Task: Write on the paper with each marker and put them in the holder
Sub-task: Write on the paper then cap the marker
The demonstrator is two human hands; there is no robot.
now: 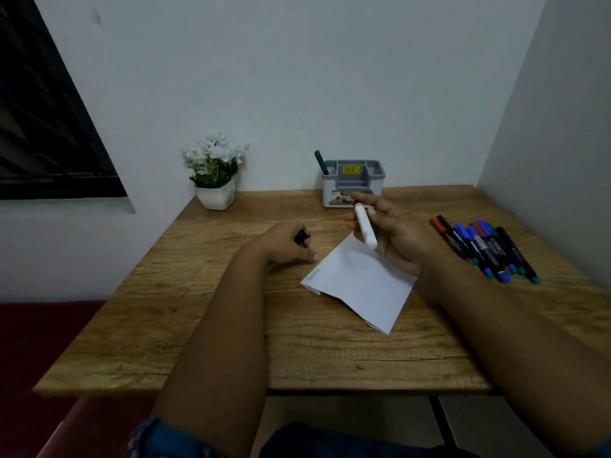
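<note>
Gripping a white marker (365,229) in the right hand (398,236) above the folded paper (360,282). Clenching a black cap (301,238) in the left hand (286,244), resting on the table (231,325).

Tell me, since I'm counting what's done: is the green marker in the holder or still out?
In. The green marker stands tilted in the left end of the holder, top poking above its rim.

Bare bench (205,342) lies open along the near edge and left side, while the folded paper (360,285) fills the centre, a row of markers (486,249) blocks the right, and the flower pot (216,196) and holder (353,183) stand against the far wall.
</note>
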